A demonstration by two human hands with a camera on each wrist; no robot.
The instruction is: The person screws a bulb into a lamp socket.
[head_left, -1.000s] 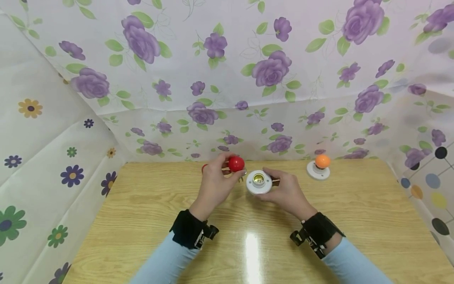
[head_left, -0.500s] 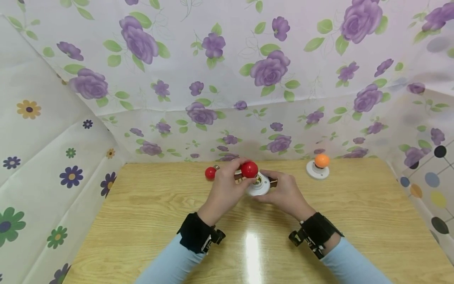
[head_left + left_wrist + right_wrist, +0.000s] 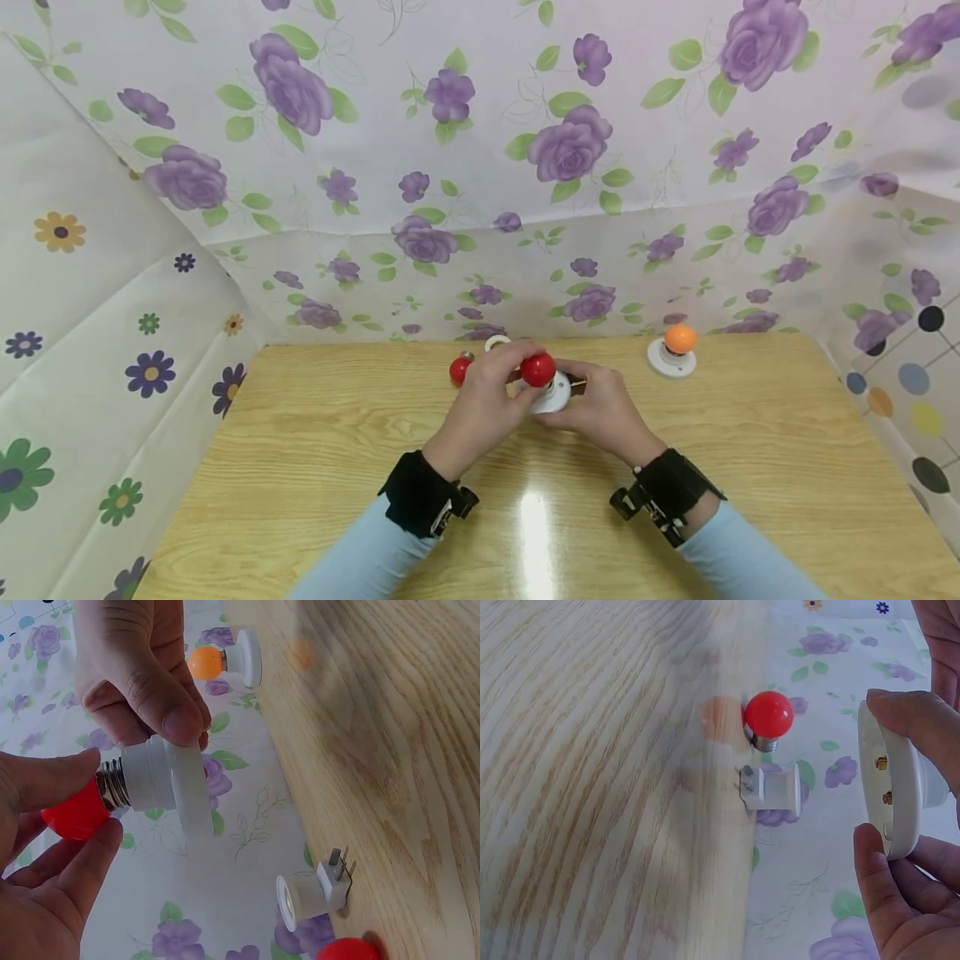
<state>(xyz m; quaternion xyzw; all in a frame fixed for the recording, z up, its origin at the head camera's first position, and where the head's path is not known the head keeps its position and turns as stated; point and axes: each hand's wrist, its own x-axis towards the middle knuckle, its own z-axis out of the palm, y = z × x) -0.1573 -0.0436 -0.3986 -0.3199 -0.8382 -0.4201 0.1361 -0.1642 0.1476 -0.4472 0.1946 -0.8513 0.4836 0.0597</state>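
Between the thumb and fingers of my left hand [image 3: 487,400] is a red light bulb [image 3: 537,370]. Its metal screw base meets the mouth of a white round lamp holder [image 3: 150,774], with part of the thread still showing in the left wrist view. My right hand [image 3: 603,408] grips that holder by the rim of its disc base, above the table. In the right wrist view the underside of the lamp holder [image 3: 881,784] shows brass screws. The left hand partly covers the holder in the head view.
On the wooden table [image 3: 315,433], a second red bulb [image 3: 459,371] lies near the back edge, beside a white plug-in socket [image 3: 772,789] with metal prongs. An orange bulb [image 3: 680,338] stands in another white holder [image 3: 671,367] at the back right. Flowered cloth rises behind.
My left hand has moved right with the red bulb, bringing its base from beside the lamp holder to the holder's mouth. The right hand has stayed almost still, gripping the holder.
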